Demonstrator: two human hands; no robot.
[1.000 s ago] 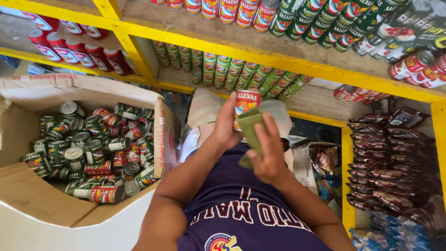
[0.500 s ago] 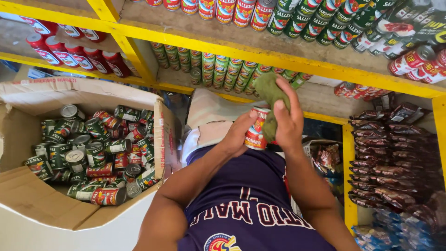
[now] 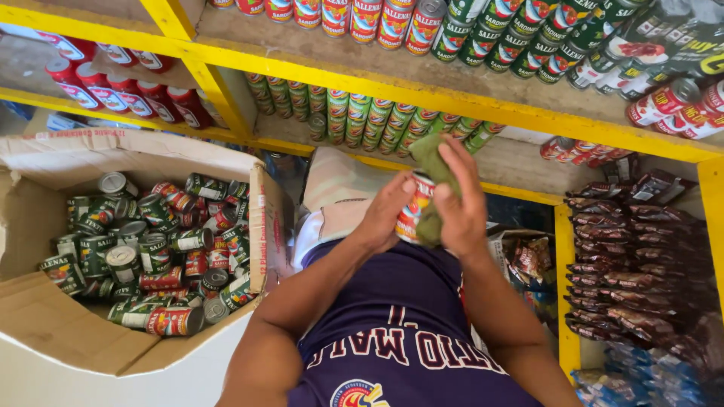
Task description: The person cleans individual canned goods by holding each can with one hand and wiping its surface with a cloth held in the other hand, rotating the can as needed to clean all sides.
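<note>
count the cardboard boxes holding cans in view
1: an open cardboard box at lower left, full of loose cans. The left hand holds another can. Others may be out of frame.

Glossy metal can [image 3: 413,215], matt green cloth [image 3: 432,188]

**Yellow-framed shelving, stocked in rows**

Wooden shelf boards [image 3: 483,83] edged in yellow framing [image 3: 422,83], split by a yellow upright [image 3: 219,90]. On the top board [image 3: 226,26], red-labelled cans [image 3: 377,19] beside green-labelled cans [image 3: 528,41], upright in close rows. One level down, red bottles [image 3: 113,87] at left, a row of green cans [image 3: 369,120] in the middle, a few red cans [image 3: 573,151] lying on their sides at right. Dark red packets [image 3: 633,249] stacked in the right-hand bay.
</note>
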